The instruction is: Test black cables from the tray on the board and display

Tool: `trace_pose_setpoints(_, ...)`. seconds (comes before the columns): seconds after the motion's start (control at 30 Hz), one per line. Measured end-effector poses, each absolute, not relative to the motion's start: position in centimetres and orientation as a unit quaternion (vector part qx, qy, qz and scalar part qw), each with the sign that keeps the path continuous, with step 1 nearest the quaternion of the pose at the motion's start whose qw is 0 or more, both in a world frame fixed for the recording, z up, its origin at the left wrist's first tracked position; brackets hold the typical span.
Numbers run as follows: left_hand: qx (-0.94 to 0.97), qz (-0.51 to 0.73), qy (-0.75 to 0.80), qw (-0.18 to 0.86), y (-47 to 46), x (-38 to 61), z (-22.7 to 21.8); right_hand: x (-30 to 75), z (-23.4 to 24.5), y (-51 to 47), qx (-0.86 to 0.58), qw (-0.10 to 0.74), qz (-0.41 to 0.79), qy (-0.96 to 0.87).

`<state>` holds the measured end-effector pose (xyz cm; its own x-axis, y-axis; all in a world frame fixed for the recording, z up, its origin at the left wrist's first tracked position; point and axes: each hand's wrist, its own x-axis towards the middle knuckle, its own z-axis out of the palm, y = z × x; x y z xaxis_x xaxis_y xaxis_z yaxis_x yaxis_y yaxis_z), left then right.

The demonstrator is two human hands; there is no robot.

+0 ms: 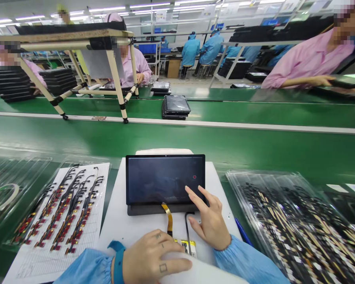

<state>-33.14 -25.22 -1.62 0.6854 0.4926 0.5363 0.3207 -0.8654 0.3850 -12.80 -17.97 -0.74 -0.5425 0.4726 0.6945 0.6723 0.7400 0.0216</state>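
Observation:
A tablet screen (165,179) with a black frame leans, tilted up, on a white stand in front of me, with a small red dot on its dark display. My right hand (211,219) has its fingers spread, the fingertips at the screen's lower right corner. From the screen's lower edge an orange flex cable (168,221) runs down to a partly hidden yellow-edged part (185,243), crossed by a thin black cable (187,225). My left hand (154,256), wearing a blue wrist strap (118,260), grips a white panel-like piece (204,270) between thumb and fingers.
On the left, small red-and-black cable parts (59,213) lie in rows on a paper sheet (96,221). A clear tray (269,221) of flex cables stands right. Beyond, a green bench (254,148) carries stacked black devices (176,106) and a pipe-frame rack (115,75); co-workers sit behind.

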Motion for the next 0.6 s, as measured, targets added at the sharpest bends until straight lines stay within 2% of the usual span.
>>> trace_pose_setpoints(0.33,0.912,0.314,0.22,0.143,-25.21,-33.13,-2.45,-12.64,-1.31,-17.92,-0.332,0.318,-0.151,-0.875)
trace_pose_setpoints(0.6,0.916,0.301,0.222,0.149,-25.32,-33.06,-2.52,-12.31,-1.65,-18.03,-0.344,0.359,-0.145,-0.856)
